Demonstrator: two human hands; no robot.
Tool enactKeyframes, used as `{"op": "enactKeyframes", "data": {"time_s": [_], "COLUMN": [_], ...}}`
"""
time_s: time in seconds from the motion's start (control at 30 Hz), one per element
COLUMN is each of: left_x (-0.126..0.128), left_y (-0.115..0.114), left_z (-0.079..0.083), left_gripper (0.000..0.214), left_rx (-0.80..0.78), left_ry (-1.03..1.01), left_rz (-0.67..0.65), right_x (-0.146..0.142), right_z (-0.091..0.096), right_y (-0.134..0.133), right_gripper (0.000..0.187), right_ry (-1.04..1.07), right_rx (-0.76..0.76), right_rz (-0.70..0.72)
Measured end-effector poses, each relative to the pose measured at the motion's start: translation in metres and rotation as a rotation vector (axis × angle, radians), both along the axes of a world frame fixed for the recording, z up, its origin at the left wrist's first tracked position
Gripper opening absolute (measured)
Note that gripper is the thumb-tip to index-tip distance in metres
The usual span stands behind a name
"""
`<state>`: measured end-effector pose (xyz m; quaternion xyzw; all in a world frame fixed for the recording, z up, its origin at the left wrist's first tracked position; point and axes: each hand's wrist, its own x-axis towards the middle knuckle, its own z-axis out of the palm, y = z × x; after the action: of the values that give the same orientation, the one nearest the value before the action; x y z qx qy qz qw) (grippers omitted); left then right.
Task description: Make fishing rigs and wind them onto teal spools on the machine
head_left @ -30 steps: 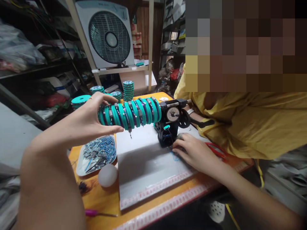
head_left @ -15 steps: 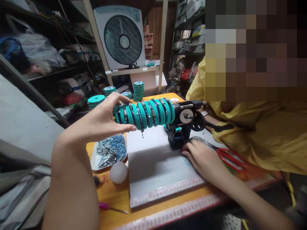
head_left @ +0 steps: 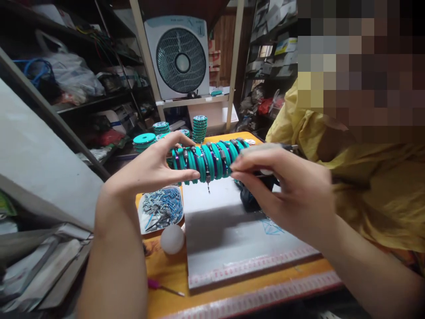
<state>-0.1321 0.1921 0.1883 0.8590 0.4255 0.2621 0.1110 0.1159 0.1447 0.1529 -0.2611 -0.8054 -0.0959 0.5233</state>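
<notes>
A row of teal line spools (head_left: 214,159), strung with thread and small metal fittings, lies sideways above a white board (head_left: 212,259). My left hand (head_left: 154,164) grips the row's left end, thumb in front and fingers behind. At the right end, my right hand (head_left: 292,186) has its thumb and fingertips pinched together against the spools; what they hold is hidden. Behind this hand, the black winding device (head_left: 248,199) carrying the row is mostly covered. One small fitting dangles below the spools.
Left of the board are a tray of small metal parts (head_left: 162,208), a white ball (head_left: 172,239) and a screwdriver (head_left: 168,289). Stacked teal spools (head_left: 199,129) stand behind, near a box fan (head_left: 181,62). A person in yellow clothing (head_left: 372,190) sits close on the right.
My right hand has risen from the board beside the device's base to the right end of the spools. My left hand keeps its grip. The view has shifted slightly.
</notes>
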Motion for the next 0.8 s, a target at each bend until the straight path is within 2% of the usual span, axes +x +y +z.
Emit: {"op": "enactKeyframes", "data": {"time_s": [0.13,0.33,0.6,0.8], "left_x": [0.002,0.001,0.002,0.001], "left_y": [-0.002,0.0,-0.001,-0.002], "left_z": [0.002,0.0,0.002,0.002], "left_gripper": [0.05,0.048,0.054,0.055], "left_rx": [0.042,-0.007,0.003,-0.053], "left_ry": [0.027,-0.032,0.017,-0.004], "left_rz": [-0.007,-0.03,-0.009,0.004], "right_x": [-0.028,-0.041,-0.035,-0.032], "right_z": [0.014,0.013,0.009,0.017], "right_y": [0.025,0.047,0.045,0.041], "right_gripper": [0.014,0.011,0.012,0.01], "right_ry": [0.008,-0.042,-0.072,0.057], "right_rx": [0.036,0.03,-0.015,-0.044], "right_rz": [-0.002,-0.064,-0.02,0.102]}}
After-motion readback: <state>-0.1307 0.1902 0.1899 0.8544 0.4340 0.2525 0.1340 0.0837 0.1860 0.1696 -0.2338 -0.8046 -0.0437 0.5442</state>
